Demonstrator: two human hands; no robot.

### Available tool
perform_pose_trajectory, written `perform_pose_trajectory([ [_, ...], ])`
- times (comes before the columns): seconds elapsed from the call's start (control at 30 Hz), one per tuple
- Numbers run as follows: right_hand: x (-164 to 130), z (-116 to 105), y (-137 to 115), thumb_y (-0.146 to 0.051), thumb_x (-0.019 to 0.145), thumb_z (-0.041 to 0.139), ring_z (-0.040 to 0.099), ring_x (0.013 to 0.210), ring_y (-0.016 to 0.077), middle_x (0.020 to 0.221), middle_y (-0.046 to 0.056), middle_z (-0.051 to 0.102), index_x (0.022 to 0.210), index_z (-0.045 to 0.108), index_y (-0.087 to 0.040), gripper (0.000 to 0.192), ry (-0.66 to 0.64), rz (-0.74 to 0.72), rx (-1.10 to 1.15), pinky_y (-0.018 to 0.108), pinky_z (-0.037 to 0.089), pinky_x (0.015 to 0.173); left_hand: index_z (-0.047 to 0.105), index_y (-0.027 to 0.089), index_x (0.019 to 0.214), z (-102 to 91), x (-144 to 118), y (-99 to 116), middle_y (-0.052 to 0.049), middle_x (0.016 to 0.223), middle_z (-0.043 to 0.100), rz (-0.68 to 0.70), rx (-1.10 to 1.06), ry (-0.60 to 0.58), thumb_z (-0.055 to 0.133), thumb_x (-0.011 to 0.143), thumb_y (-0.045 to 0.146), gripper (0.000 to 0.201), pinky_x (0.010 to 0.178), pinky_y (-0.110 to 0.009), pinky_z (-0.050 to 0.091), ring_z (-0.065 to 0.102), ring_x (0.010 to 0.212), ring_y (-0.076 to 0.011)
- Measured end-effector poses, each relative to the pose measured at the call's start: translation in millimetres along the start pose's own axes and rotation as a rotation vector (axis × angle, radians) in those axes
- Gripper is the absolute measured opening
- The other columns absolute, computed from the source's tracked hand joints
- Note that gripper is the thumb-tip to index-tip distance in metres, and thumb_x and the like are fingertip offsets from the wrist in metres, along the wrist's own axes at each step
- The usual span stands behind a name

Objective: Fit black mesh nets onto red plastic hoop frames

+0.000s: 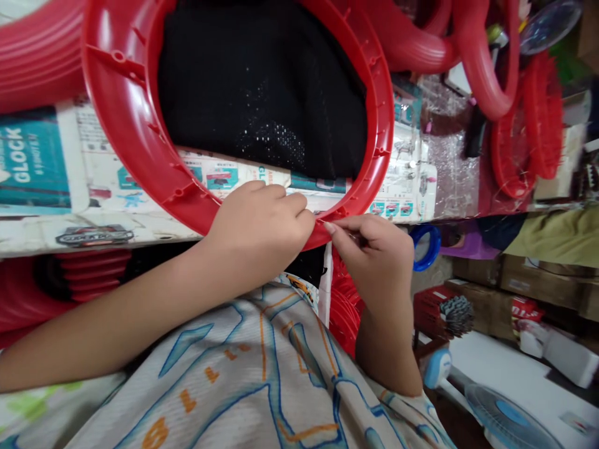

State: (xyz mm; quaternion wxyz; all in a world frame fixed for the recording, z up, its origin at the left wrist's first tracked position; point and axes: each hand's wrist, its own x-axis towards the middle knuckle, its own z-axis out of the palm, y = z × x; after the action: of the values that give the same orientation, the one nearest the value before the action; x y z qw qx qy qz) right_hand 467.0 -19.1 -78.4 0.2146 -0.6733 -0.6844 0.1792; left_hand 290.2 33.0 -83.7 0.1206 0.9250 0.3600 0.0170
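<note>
"What's in the lower right?"
"A blue-and-white fan (498, 408), with brown cartons (528, 277) farther up and a bundle of grey pieces (457, 317) left of centre in that corner."
"And above the cartons?"
"Olive cloth (555, 232) at the right edge, purple cloth (465, 246) to its left, then a small blue ring (436, 245)."
"Upper right?"
"A clear round dish (550, 26), tilted."
"Far left?"
"Teal-and-white printed packaging (40, 159) reading 'GLOCK'."
</note>
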Motion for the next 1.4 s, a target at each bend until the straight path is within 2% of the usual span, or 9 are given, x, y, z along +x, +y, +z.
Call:
perform_pose_trajectory([
  [0.17,8.3,-15.9,7.2,-0.019,0.086,0.068,0.056,0.061,0.0136,0.068,0.001,0.067,0.076,0.070,-0.018,0.010,-0.010,-0.092,-0.131,0.028,0.041,0.061,0.071,0.017,0.075,2.1,-1.0,-6.1,-0.007,0.068,0.066,0.032,0.006,0.008,0.044,0.095,0.016,0.033,0.055,-0.034,0.035,0.066,0.070,-0.0249],
  [0.3,15.7,-12.1,15.0,-0.018,0.089,0.065,0.059,0.066,0.0150,0.074,0.002,0.069,0.078,0.068,-0.017,0.011,-0.006,-0.192,-0.176,0.029,0.044,0.064,0.069,0.016,0.075,6.1,-0.2,-11.4,-0.007,0.071,0.067,0.106,0.005,-0.005,0.043,0.097,0.020,0.035,0.055,-0.034,0.034,0.067,0.069,-0.0254],
  [0.4,16.0,-5.5,17.0,-0.023,0.091,0.064,0.059,0.065,0.0148,0.074,0.002,0.070,0.079,0.068,-0.018,0.014,0.012,-0.216,-0.167,0.029,0.044,0.063,0.066,0.016,0.070,10.2,-3.6,-19.9,-0.006,0.067,0.065,0.189,0.027,0.082,0.041,0.097,0.019,0.037,0.055,-0.032,0.034,0.065,0.065,-0.0233],
  [0.5,10.7,1.0,13.9,-0.025,0.092,0.064,0.059,0.063,0.0140,0.071,0.002,0.069,0.077,0.069,-0.017,0.017,0.004,-0.205,-0.121,0.028,0.044,0.061,0.063,0.017,0.066,12.5,-10.2,-34.7,-0.004,0.062,0.061,0.290,0.041,0.201,0.041,0.097,0.018,0.038,0.054,-0.032,0.035,0.061,0.060,-0.0211],
  [0.63,-0.5,10.8,3.8,-0.025,0.090,0.067,0.053,0.055,0.0110,0.064,-0.001,0.065,0.075,0.072,-0.017,0.017,0.016,-0.065,-0.034,0.026,0.040,0.056,0.068,0.017,0.071,10.9,-17.4,-51.7,-0.004,0.064,0.062,0.375,-0.023,0.238,0.043,0.096,0.025,0.036,0.055,-0.033,0.035,0.060,0.060,-0.0202],
  [0.77,-6.2,18.4,-3.3,-0.026,0.089,0.068,0.046,0.050,0.0089,0.057,-0.003,0.060,0.073,0.073,-0.018,0.018,0.049,0.048,-0.004,0.025,0.035,0.052,0.068,0.017,0.068,5.9,-16.9,-43.6,-0.006,0.061,0.062,0.276,0.000,0.250,0.045,0.096,0.039,0.043,0.054,-0.035,0.034,0.061,0.059,-0.0234],
  [0.97,-4.3,15.7,-2.5,-0.024,0.088,0.067,0.043,0.050,0.0086,0.057,-0.004,0.057,0.073,0.072,-0.018,0.017,0.002,0.052,0.031,0.025,0.034,0.053,0.067,0.017,0.069,8.6,-11.1,-15.6,-0.004,0.065,0.065,0.166,0.024,0.265,0.053,0.094,0.019,0.029,0.055,-0.036,0.039,0.065,0.062,-0.0253],
  [1.27,0.4,3.9,0.0,-0.018,0.087,0.067,0.045,0.055,0.0079,0.063,-0.003,0.060,0.078,0.071,-0.016,0.011,-0.070,-0.063,0.025,0.023,0.036,0.056,0.068,0.017,0.069,14.7,-11.8,-19.1,-0.003,0.065,0.064,0.124,-0.058,0.207,0.043,0.100,0.023,0.040,0.059,-0.036,0.043,0.066,0.065,-0.0253],
  [1.4,2.1,8.2,-0.4,-0.017,0.086,0.067,0.041,0.052,0.0066,0.059,-0.004,0.055,0.072,0.069,-0.014,0.014,-0.044,-0.019,0.032,0.023,0.033,0.054,0.067,0.018,0.068,15.6,-13.4,-19.4,-0.002,0.064,0.064,0.128,-0.036,0.248,0.048,0.099,0.023,0.036,0.058,-0.034,0.041,0.065,0.063,-0.0231],
])
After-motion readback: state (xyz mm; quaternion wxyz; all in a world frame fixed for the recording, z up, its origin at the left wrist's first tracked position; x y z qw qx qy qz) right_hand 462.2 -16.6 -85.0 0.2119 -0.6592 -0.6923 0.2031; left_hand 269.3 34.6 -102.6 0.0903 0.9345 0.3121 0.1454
